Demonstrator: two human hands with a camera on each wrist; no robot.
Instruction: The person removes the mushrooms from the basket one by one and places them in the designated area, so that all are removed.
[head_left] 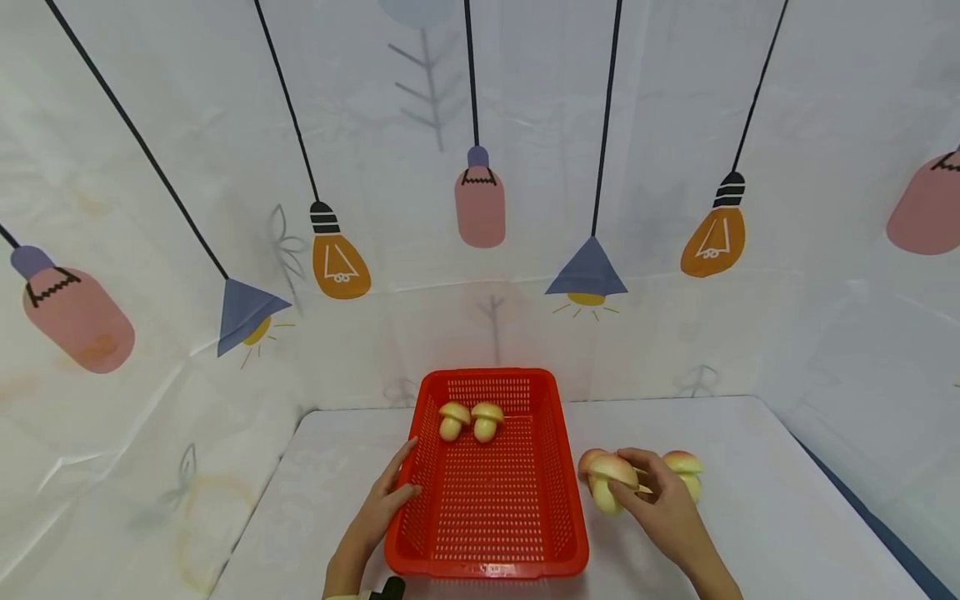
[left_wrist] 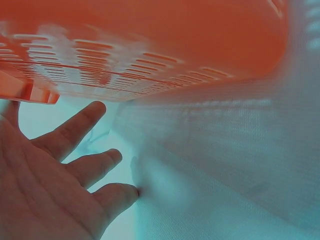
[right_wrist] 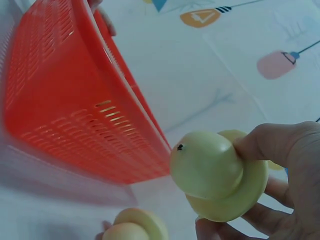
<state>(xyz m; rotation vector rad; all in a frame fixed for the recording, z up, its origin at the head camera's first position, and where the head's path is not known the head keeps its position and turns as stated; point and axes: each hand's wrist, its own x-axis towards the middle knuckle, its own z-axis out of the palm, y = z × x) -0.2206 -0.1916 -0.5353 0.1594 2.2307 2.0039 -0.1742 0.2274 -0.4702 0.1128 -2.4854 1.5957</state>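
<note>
My right hand (head_left: 667, 504) grips a toy mushroom (head_left: 613, 473) with a pale cap and stem, to the right of a red plastic basket (head_left: 573, 533). In the right wrist view its rounded stem end, with a small dark mark, faces the camera. Another mushroom (right_wrist: 142, 225) lies on the table, partly covered by the held one in the head view. A further mushroom (head_left: 684, 468) with a reddish cap sits behind my right fingers. My left hand (head_left: 378, 508) rests at the basket's left rim, thumb over the edge, other fingers straight and spread outside it.
Inside the basket, two mushrooms (head_left: 486, 422) stand side by side near the far left corner. The basket is on a white table (head_left: 300, 517). A whitish sheet (head_left: 525, 325) printed with lamps hangs behind and at the sides.
</note>
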